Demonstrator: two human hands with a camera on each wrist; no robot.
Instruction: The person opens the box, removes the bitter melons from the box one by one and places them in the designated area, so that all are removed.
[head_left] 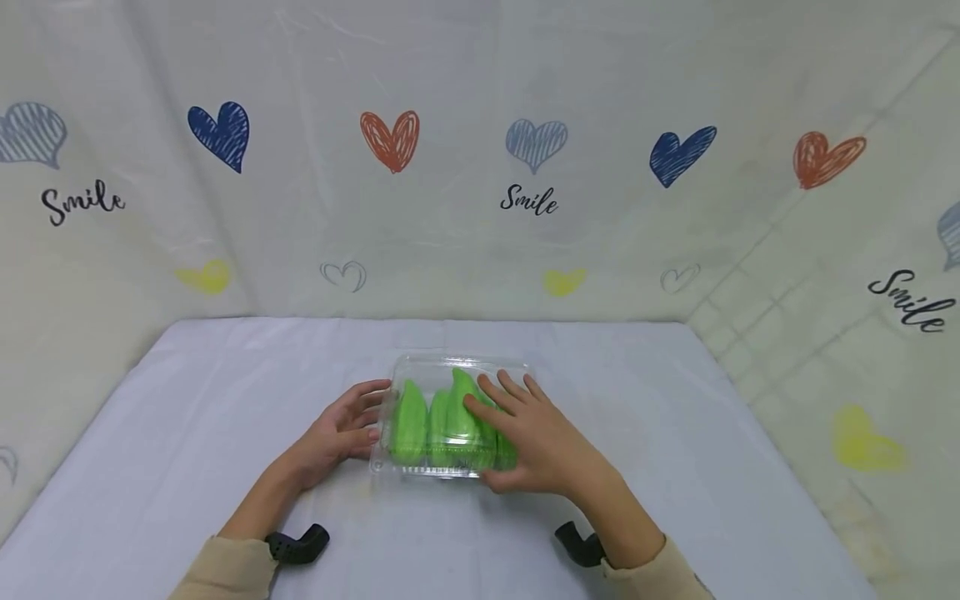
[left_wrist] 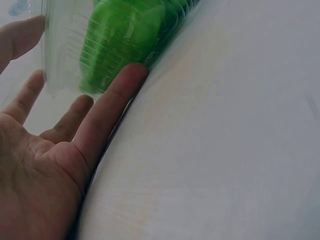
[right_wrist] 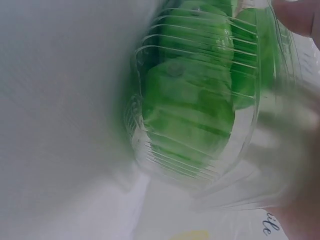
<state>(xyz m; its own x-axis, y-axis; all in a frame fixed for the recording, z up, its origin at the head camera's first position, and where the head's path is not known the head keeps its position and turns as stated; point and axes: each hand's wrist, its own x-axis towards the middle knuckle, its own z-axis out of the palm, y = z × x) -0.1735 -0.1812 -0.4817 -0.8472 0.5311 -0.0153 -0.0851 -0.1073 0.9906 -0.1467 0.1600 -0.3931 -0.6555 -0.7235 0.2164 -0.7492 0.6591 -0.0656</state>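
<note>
Clear box: A rectangular container of thin, transparent plastic (head_left: 442, 472) is placed on the table, between the two hands.
Handling: It is judged light, slippery and easily dented; the ribbed walls would probably bend under strong pressure.
Holding place: The two short sides, just below the rim, are considered best for a steady hold.
Contents: Several bright green, smooth, tapered pieces (head_left: 409, 425) are packed side by side inside, narrow tips pointing away from the person; their exact number cannot be told.
Left side: The box wall is touched by the left hand (head_left: 337, 433), whose fingers are extended and thumb is held apart.
Right side: The box top is partly covered by the right hand (head_left: 532, 437), its fingers spread wide; how firmly it is pressed cannot be told.
Table: A white cloth (head_left: 637, 400) is laid underneath.
</note>
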